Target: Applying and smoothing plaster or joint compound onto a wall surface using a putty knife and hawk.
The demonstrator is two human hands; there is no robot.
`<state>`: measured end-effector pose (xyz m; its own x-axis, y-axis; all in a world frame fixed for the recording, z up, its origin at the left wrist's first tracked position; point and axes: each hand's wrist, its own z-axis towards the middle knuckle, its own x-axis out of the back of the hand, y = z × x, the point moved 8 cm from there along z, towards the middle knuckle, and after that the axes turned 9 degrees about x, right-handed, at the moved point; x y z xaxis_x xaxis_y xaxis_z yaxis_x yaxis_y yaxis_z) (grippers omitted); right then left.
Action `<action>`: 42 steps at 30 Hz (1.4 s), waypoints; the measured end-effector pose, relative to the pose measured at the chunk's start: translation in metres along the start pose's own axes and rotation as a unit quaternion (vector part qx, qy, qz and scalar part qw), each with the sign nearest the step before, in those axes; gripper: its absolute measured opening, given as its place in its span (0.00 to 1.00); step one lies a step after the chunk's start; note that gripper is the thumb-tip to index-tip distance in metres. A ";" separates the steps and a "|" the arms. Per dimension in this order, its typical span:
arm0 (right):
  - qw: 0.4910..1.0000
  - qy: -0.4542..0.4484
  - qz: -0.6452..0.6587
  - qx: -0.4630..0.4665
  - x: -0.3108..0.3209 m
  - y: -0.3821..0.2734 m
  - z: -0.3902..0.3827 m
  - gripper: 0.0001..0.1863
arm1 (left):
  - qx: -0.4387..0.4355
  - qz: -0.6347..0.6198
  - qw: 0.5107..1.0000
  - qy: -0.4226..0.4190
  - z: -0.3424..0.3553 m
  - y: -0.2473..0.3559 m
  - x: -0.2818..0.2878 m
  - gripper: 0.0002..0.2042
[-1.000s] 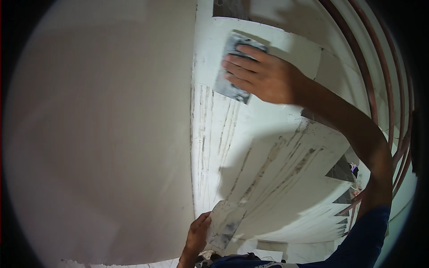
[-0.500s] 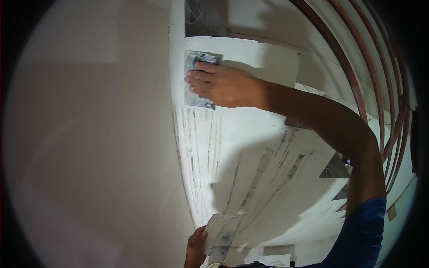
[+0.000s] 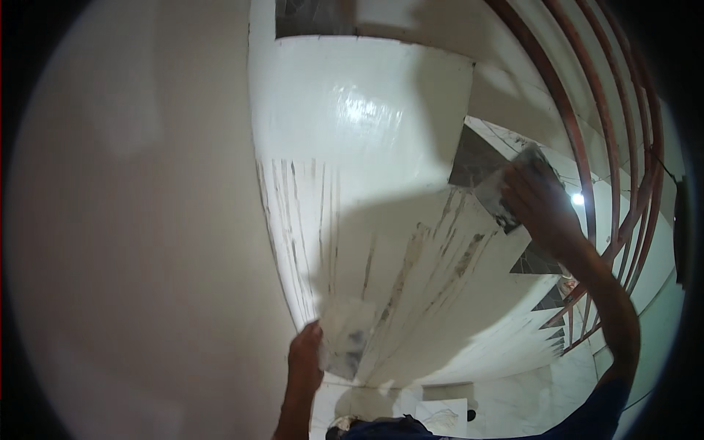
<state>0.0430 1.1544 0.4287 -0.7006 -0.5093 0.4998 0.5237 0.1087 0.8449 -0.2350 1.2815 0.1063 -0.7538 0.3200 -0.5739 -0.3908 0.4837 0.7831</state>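
Note:
My right hand (image 3: 546, 213) is closed on a smeared grey, flat rectangular scraper (image 3: 537, 160), its fingers spread across the back. The scraper is tilted at the right edge of a white coated surface (image 3: 381, 169), over dark stone pieces; whether it touches is unclear. Low in the view, my left hand (image 3: 304, 359) grips the edge of a second thin plate (image 3: 350, 334), pale with a grey smear, beside the wall. The upper part of the white surface is smooth and shines wetly. Below it run several brown and grey streaks (image 3: 293, 213).
A plain beige wall (image 3: 147, 220) fills the left. Curved red-brown railing bars (image 3: 543, 59) sweep down the right, close to my right arm. Dark triangular stone pieces (image 3: 539, 260) line the right edge. A pale tiled floor (image 3: 528, 389) shows at the bottom.
My right hand has swung with its scraper from the upper left of the white surface to its right edge. The left hand's plate has risen slightly, and the whole view has shifted.

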 end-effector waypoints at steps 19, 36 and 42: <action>0.886 0.162 0.433 0.034 0.026 -0.156 0.074 0.22 | -0.183 0.225 0.956 0.047 -0.011 0.090 -0.042 0.17; 0.869 0.038 0.385 0.307 0.060 -0.135 0.107 0.15 | -0.126 0.108 0.985 0.051 -0.040 0.095 -0.018 0.17; 0.914 0.372 0.029 0.161 0.134 -0.052 0.171 0.10 | -0.095 0.142 0.977 0.130 -0.065 0.095 0.003 0.16</action>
<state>-0.1614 1.2269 0.4840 -0.0905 -0.9211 0.3787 0.2958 0.3383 0.8934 -0.3087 1.2752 0.1945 -0.9450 0.1897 -0.2663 -0.2191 0.2371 0.9465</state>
